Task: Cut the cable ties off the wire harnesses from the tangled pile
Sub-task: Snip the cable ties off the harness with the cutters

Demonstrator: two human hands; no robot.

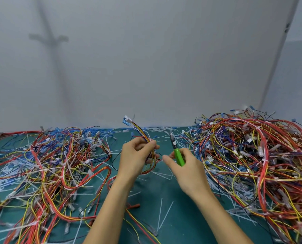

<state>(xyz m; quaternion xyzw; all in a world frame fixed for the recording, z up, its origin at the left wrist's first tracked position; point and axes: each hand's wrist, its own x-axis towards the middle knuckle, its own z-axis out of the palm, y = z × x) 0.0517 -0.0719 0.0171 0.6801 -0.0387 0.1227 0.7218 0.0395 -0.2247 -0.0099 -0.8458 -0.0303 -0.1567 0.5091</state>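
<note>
no readable text, no labels, no brand marks, no numbers anywhere in view

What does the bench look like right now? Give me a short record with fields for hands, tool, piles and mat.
left hand: grips a wire harness, raised above the mat
right hand: holds the green-handled cutters, fingertips near the harness
cutter tip: points up, not on any tie
left pile: flatter tangle
right pile: taller tangle
green mat: strewn with loose white cable ties
</note>
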